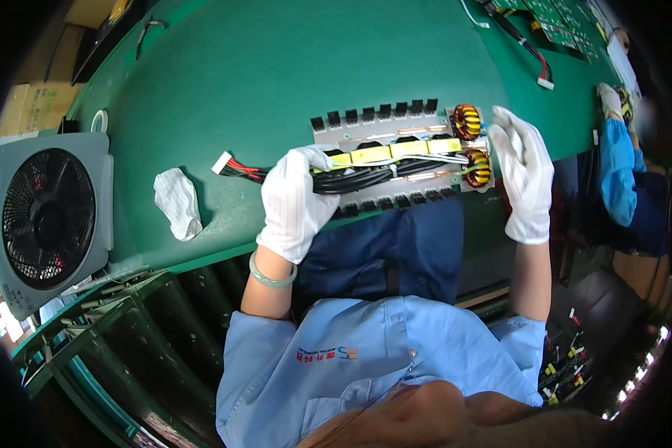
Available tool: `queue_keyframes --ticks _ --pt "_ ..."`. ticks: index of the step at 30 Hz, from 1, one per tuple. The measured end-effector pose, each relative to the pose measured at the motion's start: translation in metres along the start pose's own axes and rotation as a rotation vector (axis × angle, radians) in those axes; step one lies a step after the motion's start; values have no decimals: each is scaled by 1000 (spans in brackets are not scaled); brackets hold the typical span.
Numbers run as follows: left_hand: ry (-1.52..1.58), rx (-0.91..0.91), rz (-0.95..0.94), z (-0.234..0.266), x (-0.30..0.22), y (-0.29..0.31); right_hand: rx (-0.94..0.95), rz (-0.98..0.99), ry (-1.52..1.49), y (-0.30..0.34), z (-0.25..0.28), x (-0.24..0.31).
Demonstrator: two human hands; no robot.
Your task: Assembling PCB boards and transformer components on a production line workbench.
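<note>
A circuit board (334,137) with black clips along both long edges lies before me, near the front edge of the table. Yellow blocks (371,154) run down its middle, and two copper-wound ring coils (467,122) sit at its right end. A bundle of black cables (358,179) and white wires lies along it. My left hand (295,198), in a white glove, closes round the cables at the board's left end. Out past that hand, red and black wires end in a white connector (222,163). My gloved right hand (525,175) is beside the coils, fingers stretched out; whether it touches the board, I cannot tell.
A crumpled white glove (177,204) lies on the green table (224,89). At the left stands a grey fan (48,216). Another cable with a white connector (545,84) and green boards (560,26) lie at the far right, near a co-worker's blue sleeve (617,172).
</note>
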State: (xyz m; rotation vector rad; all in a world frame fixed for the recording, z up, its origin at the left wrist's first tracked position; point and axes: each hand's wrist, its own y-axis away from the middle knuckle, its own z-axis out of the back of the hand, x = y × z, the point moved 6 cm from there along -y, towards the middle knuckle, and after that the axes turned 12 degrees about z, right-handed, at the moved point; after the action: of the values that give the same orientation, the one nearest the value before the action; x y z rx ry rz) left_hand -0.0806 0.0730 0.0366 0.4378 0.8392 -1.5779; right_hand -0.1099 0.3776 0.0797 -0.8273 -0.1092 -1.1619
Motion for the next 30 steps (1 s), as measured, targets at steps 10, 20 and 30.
queue_keyframes --ticks 10,20,30 --pt "40 27 -41 -3 3 3 383 -37 159 -19 -56 -22" --pt "11 -97 -299 12 -10 -16 -195 228 112 -25 -36 3" --pt "13 -418 94 64 10 38 -250 141 125 -22 -42 -6"
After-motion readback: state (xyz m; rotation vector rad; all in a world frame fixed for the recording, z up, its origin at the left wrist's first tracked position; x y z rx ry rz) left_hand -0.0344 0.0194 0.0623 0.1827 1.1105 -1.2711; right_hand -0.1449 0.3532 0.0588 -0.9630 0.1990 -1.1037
